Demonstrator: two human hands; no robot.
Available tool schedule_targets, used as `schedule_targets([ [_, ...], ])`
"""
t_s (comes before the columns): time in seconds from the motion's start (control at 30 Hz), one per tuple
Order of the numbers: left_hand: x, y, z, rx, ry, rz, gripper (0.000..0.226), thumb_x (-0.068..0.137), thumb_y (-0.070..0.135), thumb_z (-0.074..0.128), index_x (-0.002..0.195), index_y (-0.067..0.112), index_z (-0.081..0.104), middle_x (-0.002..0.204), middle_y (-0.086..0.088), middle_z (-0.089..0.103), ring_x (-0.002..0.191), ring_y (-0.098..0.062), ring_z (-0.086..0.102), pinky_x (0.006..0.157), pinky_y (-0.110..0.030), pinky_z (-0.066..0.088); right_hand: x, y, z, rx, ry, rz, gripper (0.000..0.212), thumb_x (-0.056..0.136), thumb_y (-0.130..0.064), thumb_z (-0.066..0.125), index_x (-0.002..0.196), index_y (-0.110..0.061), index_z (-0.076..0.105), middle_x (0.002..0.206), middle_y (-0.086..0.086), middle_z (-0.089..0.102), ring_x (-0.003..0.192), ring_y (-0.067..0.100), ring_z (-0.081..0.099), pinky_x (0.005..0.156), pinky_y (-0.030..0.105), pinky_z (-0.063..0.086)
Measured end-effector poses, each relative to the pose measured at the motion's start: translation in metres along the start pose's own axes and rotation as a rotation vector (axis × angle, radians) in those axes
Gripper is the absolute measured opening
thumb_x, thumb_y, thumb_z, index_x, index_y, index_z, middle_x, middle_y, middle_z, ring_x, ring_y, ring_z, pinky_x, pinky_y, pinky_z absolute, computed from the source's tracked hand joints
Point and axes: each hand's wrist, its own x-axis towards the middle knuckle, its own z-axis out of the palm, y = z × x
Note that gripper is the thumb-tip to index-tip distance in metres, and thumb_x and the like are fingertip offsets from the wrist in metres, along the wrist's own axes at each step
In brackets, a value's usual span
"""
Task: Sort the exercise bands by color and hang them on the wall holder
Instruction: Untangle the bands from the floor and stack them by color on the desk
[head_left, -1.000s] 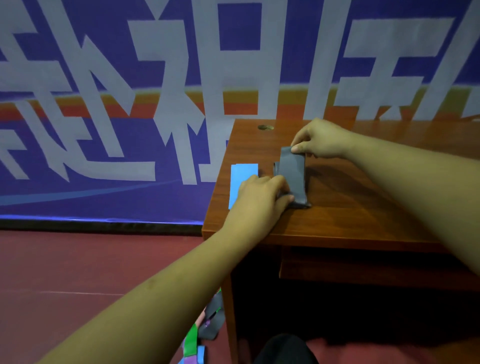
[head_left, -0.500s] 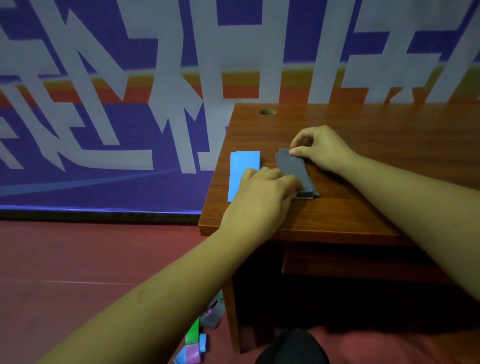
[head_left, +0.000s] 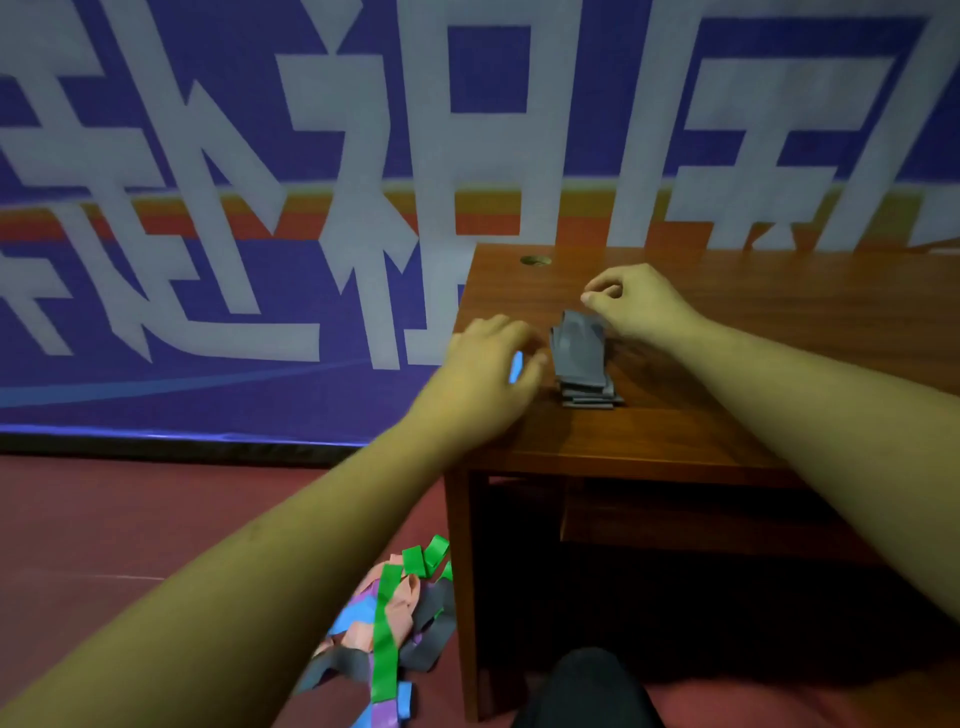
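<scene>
The left hand (head_left: 485, 371) hovers loosely curled, empty, above a flat light-blue band (head_left: 516, 367); the right hand (head_left: 636, 304) hangs empty, fingertips nearly pinched, above the stacked grey folded bands (head_left: 582, 358) on the brown wooden desk (head_left: 727, 374). Square the grey stack before fetching more from the mixed-colour tangle of bands (head_left: 392, 623) on the floor.

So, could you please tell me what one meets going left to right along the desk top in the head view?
Left hand → blue band → stack of grey bands → right hand.
</scene>
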Motion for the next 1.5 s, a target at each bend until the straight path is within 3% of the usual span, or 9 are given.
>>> schedule_targets([
  [0.1,-0.013,-0.029,-0.038,-0.011,0.069,-0.139,0.021,0.097,0.025,0.052,0.11,0.013,0.064,0.107,-0.001,0.063,0.102,-0.017,0.056,0.084,-0.027,0.042,-0.008,-0.03,-0.004,-0.013,0.048,-0.047,0.025,0.095,-0.029,0.057,0.112,-0.015,0.069,0.104,0.0,0.066,0.095,0.015,0.059,0.077,0.027,0.043],
  [0.27,-0.057,-0.092,-0.098,0.089,0.147,-0.459,0.025,0.097,0.03,0.051,0.099,0.007,0.061,0.091,-0.008,0.063,0.088,-0.027,0.058,0.07,-0.031,0.038,-0.02,-0.102,0.034,0.043,-0.008,-0.142,0.027,0.095,-0.03,0.056,0.113,-0.012,0.067,0.106,0.004,0.065,0.091,0.017,0.058,0.075,0.029,0.046],
  [0.37,-0.098,-0.13,-0.125,0.14,0.147,-0.612,0.029,0.096,0.035,0.052,0.104,0.009,0.062,0.095,-0.01,0.064,0.086,-0.026,0.055,0.072,-0.031,0.037,-0.027,-0.15,0.079,0.088,-0.1,-0.191,0.029,0.093,-0.033,0.057,0.111,-0.011,0.065,0.1,0.007,0.068,0.085,0.021,0.062,0.074,0.033,0.051],
  [0.5,-0.154,-0.178,-0.146,0.108,0.119,-0.78,0.029,0.093,0.04,0.053,0.107,0.017,0.065,0.095,-0.003,0.066,0.086,-0.024,0.059,0.074,-0.029,0.04,-0.041,-0.204,0.149,0.084,-0.215,-0.248,0.035,0.091,-0.038,0.057,0.115,-0.013,0.063,0.112,0.007,0.065,0.096,0.025,0.064,0.077,0.03,0.048],
  [0.67,-0.219,-0.242,-0.149,0.118,0.093,-0.927,0.027,0.091,0.038,0.056,0.103,0.016,0.065,0.097,-0.005,0.067,0.089,-0.023,0.058,0.077,-0.029,0.04,-0.057,-0.23,0.245,0.084,-0.35,-0.242,0.036,0.092,-0.035,0.057,0.118,-0.011,0.062,0.121,0.009,0.062,0.106,0.026,0.059,0.084,0.029,0.044],
  [0.83,-0.267,-0.309,-0.114,0.119,-0.022,-1.04,0.025,0.091,0.034,0.057,0.104,0.014,0.066,0.099,-0.007,0.067,0.087,-0.023,0.056,0.075,-0.027,0.038,-0.064,-0.207,0.339,0.042,-0.464,-0.157,0.031,0.09,-0.028,0.058,0.109,-0.004,0.065,0.112,0.014,0.066,0.105,0.031,0.06,0.088,0.033,0.047],
  [1.03,-0.3,-0.388,-0.042,0.074,-0.202,-1.116,0.024,0.091,0.033,0.055,0.103,0.016,0.065,0.102,-0.008,0.068,0.091,-0.025,0.061,0.077,-0.031,0.047,-0.061,-0.153,0.449,0.005,-0.574,-0.028,0.024,0.088,-0.025,0.061,0.1,-0.006,0.069,0.103,0.013,0.07,0.101,0.03,0.062,0.085,0.033,0.046],
  [1.33,-0.336,-0.496,0.091,0.005,-0.412,-1.234,0.022,0.091,0.026,0.051,0.104,0.014,0.063,0.104,-0.01,0.065,0.084,-0.023,0.051,0.07,-0.028,0.037,-0.075,-0.055,0.613,-0.023,-0.771,0.114,0.017,0.085,-0.019,0.059,0.089,-0.005,0.069,0.091,0.014,0.071,0.092,0.032,0.063,0.078,0.035,0.046],
  [1.5,-0.37,-0.544,0.157,-0.001,-0.504,-1.335,0.026,0.091,0.02,0.052,0.112,0.007,0.061,0.114,-0.016,0.064,0.103,-0.034,0.058,0.078,-0.033,0.044,-0.095,-0.006,0.692,-0.05,-0.886,0.143,0.017,0.083,-0.016,0.061,0.096,-0.008,0.067,0.101,0.011,0.07,0.099,0.028,0.063,0.079,0.027,0.044],
])
